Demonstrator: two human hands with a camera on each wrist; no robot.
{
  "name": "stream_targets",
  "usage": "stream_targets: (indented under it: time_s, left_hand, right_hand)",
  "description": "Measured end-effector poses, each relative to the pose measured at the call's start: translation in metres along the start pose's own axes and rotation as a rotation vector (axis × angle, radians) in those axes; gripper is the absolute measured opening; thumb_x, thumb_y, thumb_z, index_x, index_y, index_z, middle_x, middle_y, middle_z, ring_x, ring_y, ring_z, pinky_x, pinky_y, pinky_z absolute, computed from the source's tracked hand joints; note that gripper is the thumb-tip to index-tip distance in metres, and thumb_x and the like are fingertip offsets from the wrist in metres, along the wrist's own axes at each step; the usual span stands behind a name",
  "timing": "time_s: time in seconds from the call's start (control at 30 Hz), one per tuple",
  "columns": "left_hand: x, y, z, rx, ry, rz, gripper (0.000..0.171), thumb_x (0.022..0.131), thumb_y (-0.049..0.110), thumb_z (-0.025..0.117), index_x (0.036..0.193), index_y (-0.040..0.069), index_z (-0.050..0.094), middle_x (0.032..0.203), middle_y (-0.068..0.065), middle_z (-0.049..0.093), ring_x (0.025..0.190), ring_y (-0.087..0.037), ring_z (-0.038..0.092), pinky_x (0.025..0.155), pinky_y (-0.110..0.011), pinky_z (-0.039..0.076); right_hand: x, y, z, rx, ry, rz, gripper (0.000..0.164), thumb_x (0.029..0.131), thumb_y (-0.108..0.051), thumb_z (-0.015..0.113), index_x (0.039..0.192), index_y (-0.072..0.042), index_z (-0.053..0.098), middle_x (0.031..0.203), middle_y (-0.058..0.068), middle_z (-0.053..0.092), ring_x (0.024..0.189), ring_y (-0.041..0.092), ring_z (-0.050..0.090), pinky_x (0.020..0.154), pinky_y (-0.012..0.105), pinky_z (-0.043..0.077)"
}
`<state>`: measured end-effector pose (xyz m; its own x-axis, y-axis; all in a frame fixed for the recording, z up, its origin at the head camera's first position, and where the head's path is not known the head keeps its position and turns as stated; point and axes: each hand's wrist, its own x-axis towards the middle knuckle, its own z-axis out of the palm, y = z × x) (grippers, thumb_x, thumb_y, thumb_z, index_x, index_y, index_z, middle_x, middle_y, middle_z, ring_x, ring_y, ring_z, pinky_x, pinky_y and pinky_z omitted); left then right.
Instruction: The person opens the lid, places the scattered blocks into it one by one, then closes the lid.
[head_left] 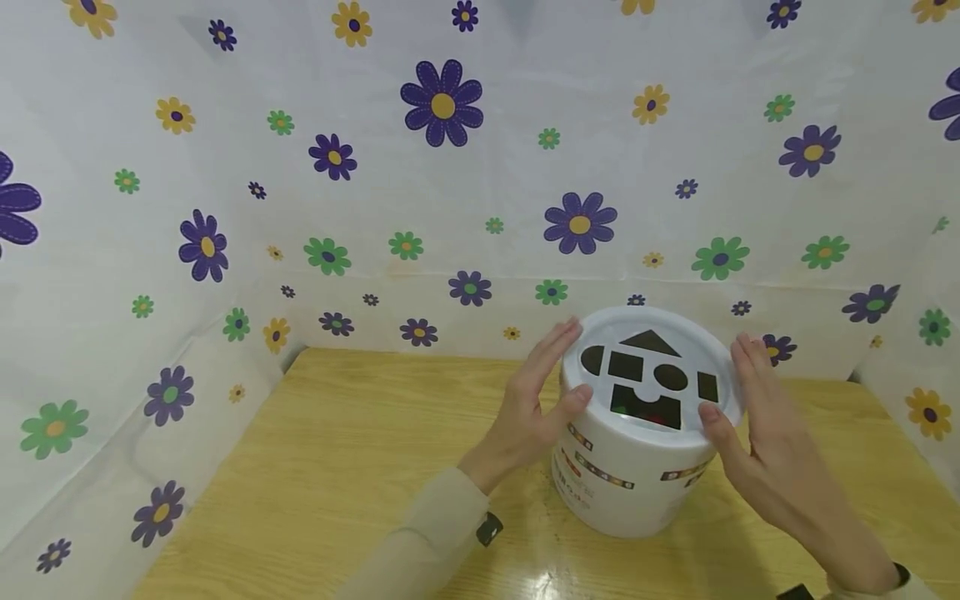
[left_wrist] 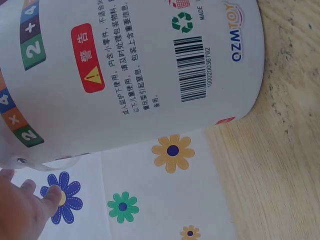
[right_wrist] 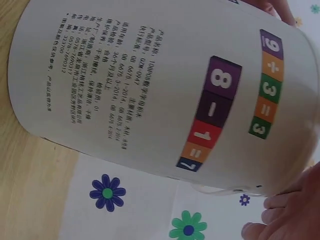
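A white toy bucket (head_left: 622,492) stands upright on the wooden table, its white lid (head_left: 652,329) on top. Dark openings in the lid include a triangle, a circle and rectangles; bits of green and red show through the notched one. My left hand (head_left: 528,417) lies against the lid's left rim, fingers fairly straight, thumb at the near edge. On the opposite side my right hand (head_left: 776,446) touches the rim in the same way. The left wrist view shows a barcode (left_wrist: 192,69) and a red warning label (left_wrist: 87,58); the right wrist view shows number-block sums (right_wrist: 207,112).
The wooden table (head_left: 360,450) extends to the left of the bucket. Behind it and at both sides hangs a white cloth (head_left: 495,183) printed with purple, yellow and green flowers. A thin pale handle (right_wrist: 215,190) hangs by the bucket's rim.
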<state>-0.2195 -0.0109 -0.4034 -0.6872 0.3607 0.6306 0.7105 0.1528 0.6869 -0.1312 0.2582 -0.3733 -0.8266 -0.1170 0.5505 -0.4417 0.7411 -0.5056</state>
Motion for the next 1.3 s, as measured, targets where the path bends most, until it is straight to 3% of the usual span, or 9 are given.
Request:
stream_targets:
  time_s: [0.13,0.37,0.53,0.73,0.87,1.07,1.3]
  left_hand:
    - [0.000,0.000,0.003,0.022,-0.017,-0.013,0.070,0.100,0.059,0.045,0.157,0.017,0.041,0.168,0.001,0.033,0.158,-0.024,0.026,0.125,-0.055,0.028]
    - [-0.003,-0.001,0.003,0.108,-0.027,-0.003,0.074,0.101,0.065,0.037,0.157,0.017,0.039,0.167,0.001,0.034,0.154,-0.023,0.035,0.122,-0.051,0.035]
    - [-0.001,0.006,-0.002,0.172,-0.056,-0.026,0.072,0.100,0.062,0.039,0.156,0.017,0.041,0.165,0.002,0.036,0.153,-0.021,0.037,0.122,-0.051,0.036]
    - [0.012,0.010,-0.012,0.221,-0.124,-0.068,0.064,0.102,0.053,0.038,0.155,0.017,0.042,0.161,-0.001,0.041,0.149,-0.021,0.040,0.122,-0.049,0.038]
    - [0.027,0.009,-0.017,0.307,-0.217,-0.068,0.075,0.102,0.067,0.027,0.161,0.020,0.034,0.165,-0.002,0.037,0.153,-0.023,0.034,0.125,-0.051,0.032]
    - [0.039,0.006,-0.017,0.365,-0.373,-0.086,0.096,0.091,0.087,0.016,0.165,0.026,0.021,0.171,0.003,0.024,0.158,-0.024,0.027,0.126,-0.053,0.028]
    - [0.037,0.007,-0.016,0.361,-0.383,-0.100,0.101,0.089,0.090,0.017,0.165,0.024,0.021,0.171,0.004,0.025,0.155,-0.026,0.033,0.123,-0.049,0.036]
  right_hand:
    - [0.000,0.005,0.006,0.043,-0.039,0.029,0.071,0.104,-0.022,0.052,0.165,-0.012,0.016,0.172,0.015,0.014,0.160,0.037,0.009,0.132,0.045,0.004]
    - [-0.001,0.006,0.015,0.103,0.045,0.035,0.068,0.101,-0.016,0.053,0.163,-0.012,0.026,0.169,0.019,0.025,0.158,0.039,0.017,0.129,0.057,0.013]
    - [0.000,0.005,0.012,0.106,0.045,0.064,0.066,0.100,-0.017,0.054,0.161,-0.012,0.032,0.168,0.018,0.028,0.157,0.041,0.022,0.125,0.065,0.018]
    - [0.007,0.006,0.001,0.112,-0.027,0.107,0.068,0.099,-0.023,0.059,0.161,-0.012,0.033,0.169,0.013,0.027,0.159,0.040,0.016,0.123,0.073,0.013]
    - [0.016,0.003,-0.001,0.074,-0.066,0.096,0.073,0.098,-0.029,0.062,0.162,-0.014,0.031,0.171,0.008,0.023,0.159,0.039,0.015,0.120,0.076,0.014]
    - [0.033,-0.004,-0.002,0.011,-0.165,0.070,0.078,0.098,-0.037,0.062,0.164,-0.016,0.025,0.172,0.010,0.018,0.158,0.042,0.016,0.116,0.079,0.018]
    - [0.041,-0.008,-0.006,-0.114,-0.327,0.092,0.084,0.098,-0.048,0.060,0.162,-0.007,0.025,0.170,0.018,0.020,0.156,0.046,0.018,0.115,0.078,0.022]
